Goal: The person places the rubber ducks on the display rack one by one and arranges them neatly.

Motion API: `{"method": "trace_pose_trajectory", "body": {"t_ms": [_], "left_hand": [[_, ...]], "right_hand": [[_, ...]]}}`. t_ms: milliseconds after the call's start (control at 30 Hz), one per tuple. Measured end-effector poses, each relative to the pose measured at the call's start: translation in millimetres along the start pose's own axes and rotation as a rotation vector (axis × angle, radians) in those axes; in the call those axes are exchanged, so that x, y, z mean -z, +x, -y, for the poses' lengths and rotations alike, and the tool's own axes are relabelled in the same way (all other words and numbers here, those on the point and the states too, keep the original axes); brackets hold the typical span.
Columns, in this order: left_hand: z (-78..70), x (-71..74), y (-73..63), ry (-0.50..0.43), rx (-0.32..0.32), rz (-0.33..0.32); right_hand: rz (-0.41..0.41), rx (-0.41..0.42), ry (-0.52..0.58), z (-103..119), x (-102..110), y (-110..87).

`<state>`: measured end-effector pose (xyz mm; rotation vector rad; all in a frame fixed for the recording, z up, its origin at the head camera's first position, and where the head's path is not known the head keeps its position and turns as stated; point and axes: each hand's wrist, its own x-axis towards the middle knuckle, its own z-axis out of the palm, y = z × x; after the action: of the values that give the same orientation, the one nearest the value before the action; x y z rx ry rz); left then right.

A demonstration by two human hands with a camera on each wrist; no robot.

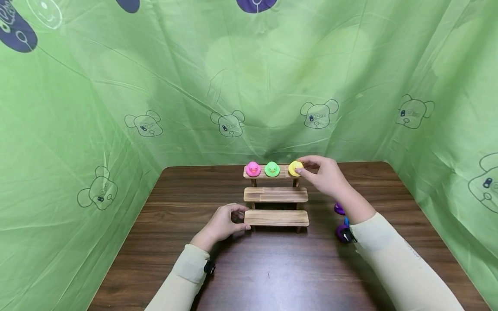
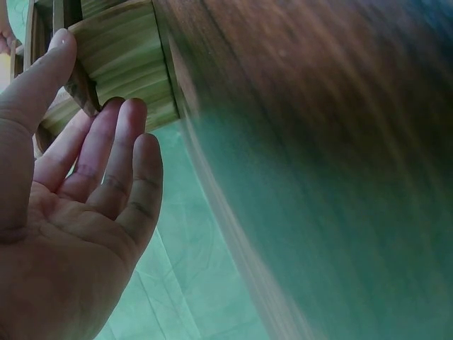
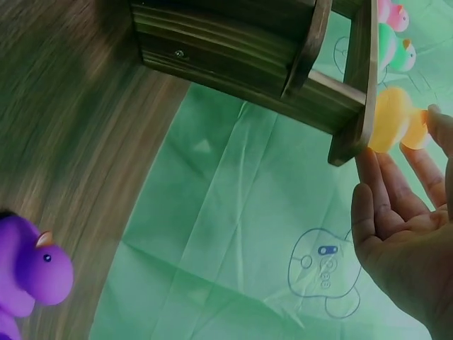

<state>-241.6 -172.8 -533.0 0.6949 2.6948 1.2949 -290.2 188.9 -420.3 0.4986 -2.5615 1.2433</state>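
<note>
A three-tier wooden step shelf [image 1: 276,218] stands on the table. On its top tier sit a pink rubber duck [image 1: 253,169] and a green rubber duck [image 1: 272,169]. My right hand [image 1: 324,176] pinches a yellow rubber duck [image 1: 295,168] between thumb and fingers at that tier's right end. In the right wrist view the yellow duck [image 3: 391,120] is by the tier's edge. My left hand [image 1: 223,222] holds the left end of the bottom tier, thumb in front and fingers behind. The left wrist view shows its thumb [image 2: 60,53] against the wood.
Purple rubber ducks [image 1: 339,209] and a bit of blue [image 1: 346,221] lie on the dark wooden table [image 1: 249,268], partly hidden by my right forearm. A green printed cloth [image 1: 268,86] hangs behind and along both sides.
</note>
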Motion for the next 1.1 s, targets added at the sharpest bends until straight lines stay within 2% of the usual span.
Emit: {"method": "trace_pose_trajectory", "body": {"t_ms": [267, 600, 1100], "left_hand": [[0.6, -0.2, 0.3, -0.004, 0.004, -0.005], [1.0, -0.5, -0.1, -0.010, 0.012, -0.002], [0.5, -0.1, -0.1, -0.006, 0.011, -0.001]], "right_hand": [[0.020, 0.015, -0.006, 5.6, -6.1, 3.5], [0.026, 0.006, -0.004, 0.3, -10.9, 2.2], [0.011, 0.014, 0.005, -2.8, -7.0, -2.3]]}}
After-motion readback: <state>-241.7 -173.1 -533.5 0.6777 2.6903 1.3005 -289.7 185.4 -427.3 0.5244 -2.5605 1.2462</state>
